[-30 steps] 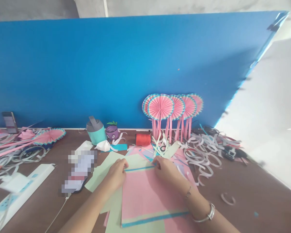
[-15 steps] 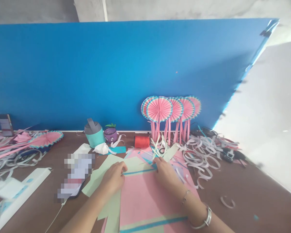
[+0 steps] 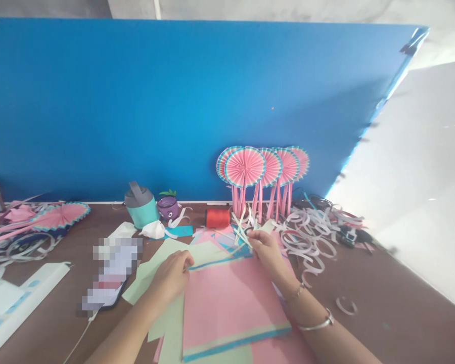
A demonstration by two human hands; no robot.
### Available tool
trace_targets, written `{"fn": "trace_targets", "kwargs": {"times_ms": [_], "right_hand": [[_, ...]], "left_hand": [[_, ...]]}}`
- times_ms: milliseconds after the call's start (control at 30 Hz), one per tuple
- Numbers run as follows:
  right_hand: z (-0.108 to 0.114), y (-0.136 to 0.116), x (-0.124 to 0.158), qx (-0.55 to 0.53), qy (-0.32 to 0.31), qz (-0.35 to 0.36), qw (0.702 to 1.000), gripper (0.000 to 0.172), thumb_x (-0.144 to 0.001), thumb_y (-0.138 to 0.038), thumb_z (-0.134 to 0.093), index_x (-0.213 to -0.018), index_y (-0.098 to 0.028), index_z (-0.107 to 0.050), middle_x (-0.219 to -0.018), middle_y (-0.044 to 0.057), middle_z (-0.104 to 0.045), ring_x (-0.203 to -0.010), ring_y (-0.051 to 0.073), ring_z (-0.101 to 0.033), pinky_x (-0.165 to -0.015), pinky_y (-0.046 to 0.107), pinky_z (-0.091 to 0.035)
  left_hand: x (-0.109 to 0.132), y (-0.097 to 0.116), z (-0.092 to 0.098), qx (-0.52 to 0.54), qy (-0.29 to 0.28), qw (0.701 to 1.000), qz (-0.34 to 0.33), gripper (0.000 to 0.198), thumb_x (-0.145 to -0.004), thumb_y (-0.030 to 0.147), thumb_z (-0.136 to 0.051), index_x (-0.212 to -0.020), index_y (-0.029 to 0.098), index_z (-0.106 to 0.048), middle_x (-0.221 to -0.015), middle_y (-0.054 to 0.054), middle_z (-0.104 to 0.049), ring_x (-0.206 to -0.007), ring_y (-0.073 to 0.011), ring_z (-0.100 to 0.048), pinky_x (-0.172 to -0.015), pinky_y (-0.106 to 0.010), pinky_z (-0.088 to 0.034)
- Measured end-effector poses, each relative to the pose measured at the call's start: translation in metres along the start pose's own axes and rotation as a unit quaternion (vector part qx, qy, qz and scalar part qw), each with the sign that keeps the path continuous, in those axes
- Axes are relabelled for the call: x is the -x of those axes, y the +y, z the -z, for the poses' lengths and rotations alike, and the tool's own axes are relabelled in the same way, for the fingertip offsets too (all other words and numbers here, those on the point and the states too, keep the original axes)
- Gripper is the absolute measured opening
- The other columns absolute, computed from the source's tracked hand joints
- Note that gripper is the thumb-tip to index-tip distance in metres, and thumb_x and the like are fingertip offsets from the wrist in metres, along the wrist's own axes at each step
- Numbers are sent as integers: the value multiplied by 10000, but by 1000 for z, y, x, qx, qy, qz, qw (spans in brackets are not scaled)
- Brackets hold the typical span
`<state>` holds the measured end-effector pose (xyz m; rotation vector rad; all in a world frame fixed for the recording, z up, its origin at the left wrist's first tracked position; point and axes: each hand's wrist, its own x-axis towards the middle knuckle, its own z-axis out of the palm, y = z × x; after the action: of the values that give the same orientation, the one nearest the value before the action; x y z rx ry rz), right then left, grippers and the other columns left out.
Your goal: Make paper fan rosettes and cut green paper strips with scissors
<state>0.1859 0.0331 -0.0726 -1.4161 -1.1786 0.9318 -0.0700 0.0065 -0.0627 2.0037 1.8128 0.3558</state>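
A pink paper sheet (image 3: 233,293) with pale green and blue bands along its far and near edges lies in front of me. My left hand (image 3: 174,273) is curled closed at its far left corner, the fingertips on the edge. By the far right corner is my right hand (image 3: 266,253), fingers bent together beside a heap of thin pale paper strips (image 3: 242,222). What sits between those fingertips is too small to make out. Pale green paper (image 3: 169,303) and more pink paper (image 3: 276,349) lie under the sheet.
Pink pleated paper fans (image 3: 245,167) lean on the blue partition (image 3: 136,101). A red thread spool (image 3: 217,218), a teal cup (image 3: 142,210) and a purple pot (image 3: 169,208) stand behind. Curled strips (image 3: 307,242) lie right; a phone (image 3: 114,278) and power strip (image 3: 26,303) left.
My right hand has moved up and slightly right, off the sheet's far edge toward the strips. My left hand stays at the left corner. The view has shifted slightly.
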Motion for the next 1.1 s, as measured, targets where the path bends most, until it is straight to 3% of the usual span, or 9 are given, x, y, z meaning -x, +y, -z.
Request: {"fn": "trace_targets", "kwargs": {"times_ms": [67,167,333,500,600,700,900,1000,1100], "right_hand": [[6,0,-5,-9,38,-12,999,187,-681,-277,-485,-817,-168,-552,-457,-80,-377,-393,91,-325,-425,211,-243],[15,-2,-8,129,59,18,990,172,-670,-231,-470,-790,-168,-577,-529,-35,-500,-437,107,-395,-463,225,-284],[11,-7,3,369,26,57,927,210,-681,-141,-486,-842,-171,-618,-753,51,-660,-641,162,-554,-561,237,-308],[-7,-5,14,367,-29,120,922,218,-700,-79,-468,-826,-185,-610,-767,40,-673,-677,160,-581,-582,224,-330],[-6,-3,12,343,-24,152,927,212,-739,-96,-445,-833,-187,-613,-776,28,-669,-680,153,-589,-600,223,-360],[5,0,3,366,48,164,915,229,-787,-122,-423,-873,-180,-627,-872,55,-665,-773,174,-590,-659,244,-382],[21,12,-13,478,97,117,865,216,-787,-211,-504,-924,-168,-666,-988,105,-615,-967,248,-511,-806,323,-353],[18,14,-14,487,113,73,863,196,-767,-309,-553,-847,-170,-665,-1014,112,-587,-997,276,-476,-804,360,-343],[16,13,-15,464,96,63,878,147,-754,-273,-551,-701,-173,-644,-1005,101,-580,-989,272,-464,-810,385,-335]], "left_hand": [[0,0,-1,-2,-1,1000,2,315,-642,-19,-429,-815,208,-561,-871,-18,-600,-876,-166,-570,-707,-252,-386],[-1,-1,0,-4,9,1000,2,294,-661,-14,-426,-802,208,-559,-877,-18,-606,-882,-169,-576,-715,-258,-394],[-2,-2,5,-24,80,996,-15,257,-760,35,-389,-848,204,-561,-895,-41,-614,-902,-199,-579,-728,-298,-425],[3,8,2,-22,149,980,-131,294,-798,57,-365,-910,194,-600,-937,-64,-623,-923,-217,-571,-781,-344,-453],[13,21,-2,-13,106,959,-262,271,-859,156,-407,-987,228,-635,-1007,-59,-637,-976,-216,-557,-847,-370,-452],[24,31,-4,-23,37,940,-337,277,-880,242,-461,-1110,284,-610,-1197,-35,-599,-1102,-220,-505,-918,-389,-429],[27,31,-6,-52,-27,924,-377,288,-908,326,-441,-1146,300,-603,-1254,-8,-589,-1169,-232,-463,-954,-418,-402],[25,30,-7,-40,-24,924,-380,263,-900,300,-462,-1100,288,-632,-1184,-21,-628,-1129,-223,-490,-932,-399,-416],[24,29,-9,-21,-26,926,-377,249,-893,287,-473,-1072,273,-646,-1142,-40,-642,-1094,-220,-507,-917,-393,-424]]}}
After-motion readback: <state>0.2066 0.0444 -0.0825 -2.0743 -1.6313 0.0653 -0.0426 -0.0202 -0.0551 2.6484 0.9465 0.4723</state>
